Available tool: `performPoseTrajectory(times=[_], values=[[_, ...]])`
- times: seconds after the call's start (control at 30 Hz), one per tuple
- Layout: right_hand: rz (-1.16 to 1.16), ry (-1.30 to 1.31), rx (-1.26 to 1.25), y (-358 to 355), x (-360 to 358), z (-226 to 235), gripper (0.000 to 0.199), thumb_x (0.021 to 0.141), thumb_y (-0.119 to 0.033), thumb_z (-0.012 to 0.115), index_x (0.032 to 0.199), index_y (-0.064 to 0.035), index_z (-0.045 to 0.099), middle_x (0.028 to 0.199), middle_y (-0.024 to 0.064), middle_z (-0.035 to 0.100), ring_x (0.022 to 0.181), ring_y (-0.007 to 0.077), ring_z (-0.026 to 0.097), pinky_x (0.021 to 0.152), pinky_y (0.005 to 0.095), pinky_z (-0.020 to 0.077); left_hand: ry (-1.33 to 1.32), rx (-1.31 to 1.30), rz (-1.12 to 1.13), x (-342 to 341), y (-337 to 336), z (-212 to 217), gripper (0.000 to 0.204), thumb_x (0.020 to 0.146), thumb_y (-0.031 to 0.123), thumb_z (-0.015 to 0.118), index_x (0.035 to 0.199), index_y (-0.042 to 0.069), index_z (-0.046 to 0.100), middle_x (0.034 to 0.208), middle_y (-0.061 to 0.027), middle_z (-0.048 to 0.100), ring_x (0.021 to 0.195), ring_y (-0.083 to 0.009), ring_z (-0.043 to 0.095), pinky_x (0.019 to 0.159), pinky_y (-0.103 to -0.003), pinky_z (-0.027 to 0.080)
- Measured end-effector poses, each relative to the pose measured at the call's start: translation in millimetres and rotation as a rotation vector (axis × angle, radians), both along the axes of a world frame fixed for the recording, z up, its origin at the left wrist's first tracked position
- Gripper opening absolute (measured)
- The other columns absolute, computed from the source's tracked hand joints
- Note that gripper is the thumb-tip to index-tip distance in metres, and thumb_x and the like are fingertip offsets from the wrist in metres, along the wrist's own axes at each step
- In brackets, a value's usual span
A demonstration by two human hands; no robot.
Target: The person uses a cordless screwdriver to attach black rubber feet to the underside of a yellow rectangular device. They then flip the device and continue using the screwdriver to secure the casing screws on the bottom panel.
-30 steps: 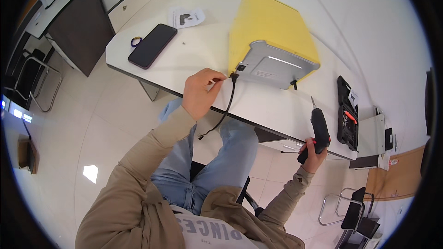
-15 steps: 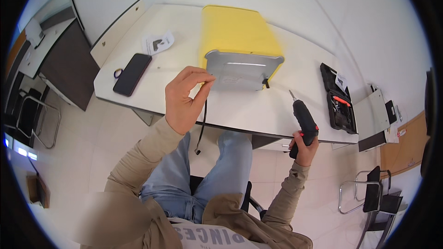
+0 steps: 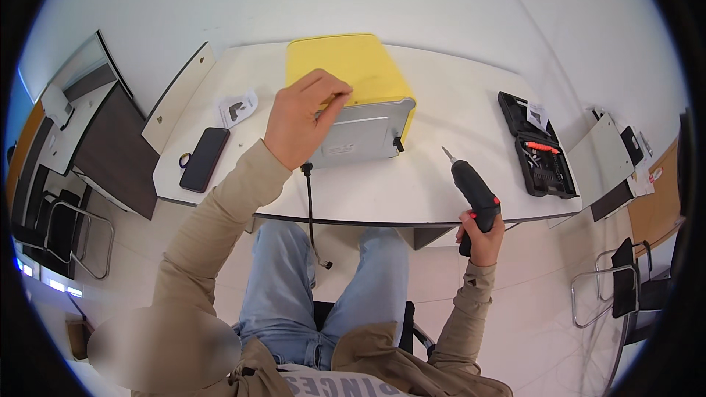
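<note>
A yellow box-shaped appliance (image 3: 342,59) sits on the white table, with its grey panel (image 3: 364,129) facing me. My left hand (image 3: 300,119) is in front of its upper left part, thumb and forefinger pinched near the panel's top edge. Whatever the pinch may hold is too small to make out. A black cord (image 3: 309,202) hangs from below that hand over the table's front edge, its end loose above my lap. My right hand (image 3: 485,241) grips a black power screwdriver (image 3: 474,187) by its handle, the bit pointing up and left, away from the appliance.
An open black tool case (image 3: 540,165) with bits and an orange-red piece lies at the table's right. On the left are a dark phone (image 3: 205,159), a small ring-shaped item (image 3: 184,160) and a printed leaflet (image 3: 237,109). Chairs stand on both sides.
My left hand has risen from the grey panel's left side to its top edge, still pinched. The whole view has shifted slightly. The screwdriver stays in my right hand.
</note>
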State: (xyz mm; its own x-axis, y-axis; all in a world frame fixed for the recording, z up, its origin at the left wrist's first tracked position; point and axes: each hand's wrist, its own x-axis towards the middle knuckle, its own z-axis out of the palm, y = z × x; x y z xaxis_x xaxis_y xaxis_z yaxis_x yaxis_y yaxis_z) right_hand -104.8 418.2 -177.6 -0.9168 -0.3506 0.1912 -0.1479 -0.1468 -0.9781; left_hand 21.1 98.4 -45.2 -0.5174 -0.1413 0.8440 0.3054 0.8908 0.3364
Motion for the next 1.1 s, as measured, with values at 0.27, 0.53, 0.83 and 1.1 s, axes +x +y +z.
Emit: performPoseTrajectory(times=[0.27, 0.53, 0.83, 1.1], values=[[-0.014, 0.009, 0.000, 0, 1, 1, 0.018, 0.081, -0.001, 0.065, 0.095, 0.0028, 0.056, 0.074, 0.0074, 0.060, 0.049, 0.0135, 0.056, 0.042, 0.0265, 0.0454, -0.186, -0.004, -0.003, 5, -2, 0, 0.015, 0.084, -0.009, 0.059, 0.097, -0.003, 0.062, 0.092, -0.0121, 0.065, 0.085, -0.0234, 0.070, 0.079, -0.028, 0.056], [-0.027, 0.003, 0.021, -1, 1, 3, 0.020, 0.080, 0.000, 0.065, 0.097, 0.0026, 0.056, 0.076, 0.0071, 0.060, 0.049, 0.0128, 0.055, 0.043, 0.0264, 0.0456, -0.157, -0.022, -0.023, 3, -3, -3, 0.016, 0.082, -0.010, 0.062, 0.096, -0.001, 0.064, 0.092, -0.0122, 0.066, 0.086, -0.0233, 0.070, 0.078, -0.028, 0.057], [-0.028, 0.061, -0.161, -27, 42, 21, 0.023, 0.081, 0.003, 0.064, 0.102, 0.0027, 0.055, 0.077, 0.0075, 0.062, 0.057, 0.0105, 0.056, 0.050, 0.0249, 0.0470, -0.168, 0.068, -0.059, 7, 4, 2, 0.018, 0.081, -0.008, 0.065, 0.098, 0.000, 0.067, 0.098, -0.0117, 0.068, 0.090, -0.0216, 0.068, 0.080, -0.028, 0.055], [0.203, 0.044, -0.207, -79, 100, 36, 0.054, 0.075, 0.004, 0.073, 0.124, 0.0037, 0.051, 0.090, 0.0078, 0.066, 0.083, 0.0115, 0.063, 0.076, 0.0268, 0.0520, -0.132, 0.110, -0.059, 4, 1, -2, 0.018, 0.082, -0.009, 0.063, 0.098, -0.001, 0.067, 0.097, -0.0119, 0.069, 0.090, -0.0204, 0.067, 0.081, -0.029, 0.054]])
